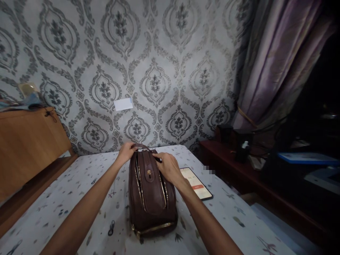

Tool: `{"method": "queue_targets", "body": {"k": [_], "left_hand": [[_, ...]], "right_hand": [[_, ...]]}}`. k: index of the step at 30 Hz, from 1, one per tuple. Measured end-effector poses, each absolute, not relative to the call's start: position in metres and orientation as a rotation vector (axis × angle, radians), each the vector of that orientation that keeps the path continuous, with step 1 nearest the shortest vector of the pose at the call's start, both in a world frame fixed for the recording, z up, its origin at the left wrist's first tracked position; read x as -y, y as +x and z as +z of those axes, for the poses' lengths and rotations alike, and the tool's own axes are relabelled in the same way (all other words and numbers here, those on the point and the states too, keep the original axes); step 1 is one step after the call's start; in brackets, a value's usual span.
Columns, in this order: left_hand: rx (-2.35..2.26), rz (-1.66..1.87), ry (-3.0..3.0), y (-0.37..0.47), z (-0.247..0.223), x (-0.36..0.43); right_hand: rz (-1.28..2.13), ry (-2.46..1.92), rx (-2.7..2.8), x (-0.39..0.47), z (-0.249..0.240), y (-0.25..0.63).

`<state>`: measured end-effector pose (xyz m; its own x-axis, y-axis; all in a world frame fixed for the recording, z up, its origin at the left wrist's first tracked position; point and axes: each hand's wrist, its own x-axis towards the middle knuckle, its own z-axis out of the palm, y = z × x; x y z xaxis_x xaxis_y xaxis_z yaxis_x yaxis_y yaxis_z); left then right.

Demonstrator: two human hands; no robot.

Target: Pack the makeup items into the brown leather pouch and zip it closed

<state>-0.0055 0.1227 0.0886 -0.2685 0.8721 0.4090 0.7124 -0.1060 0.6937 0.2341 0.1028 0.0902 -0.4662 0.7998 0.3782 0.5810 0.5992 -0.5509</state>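
A dark brown leather handbag (pixel 152 191) stands on the bed, with gold zippers along its top and a gold zipper low on its near end. Its two top zippers gape apart on either side of a centre flap (pixel 149 184) with a small gold turn clasp. My left hand (pixel 127 153) is closed at the bag's far left corner, fingers on the end of the curved handle (pixel 143 146). At the far right corner, my right hand (pixel 168 165) is closed on the bag's edge beside the right zipper; its fingertips are partly hidden. The bag's inside cannot be made out.
A lit phone (pixel 200 189) lies on the patterned sheet (pixel 106 198), right of the bag, close to my right forearm. A wooden headboard (pixel 32 148) borders the left side. On the right is a dark red ledge (pixel 239 170) with dark items. The papered wall (pixel 159 71) rises behind.
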Motion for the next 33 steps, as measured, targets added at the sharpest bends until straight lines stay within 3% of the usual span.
{"method": "queue_targets", "body": {"k": [17,33], "left_hand": [[-1.825,1.483,1.750,0.012,0.079,-0.103],[-1.514,1.048,1.946,0.043,0.113,-0.129]], "right_hand": [[0.449,-1.103,2.214,-0.098,0.094,0.234],[0.494,-1.010,2.205,-0.108,0.086,0.233]]}}
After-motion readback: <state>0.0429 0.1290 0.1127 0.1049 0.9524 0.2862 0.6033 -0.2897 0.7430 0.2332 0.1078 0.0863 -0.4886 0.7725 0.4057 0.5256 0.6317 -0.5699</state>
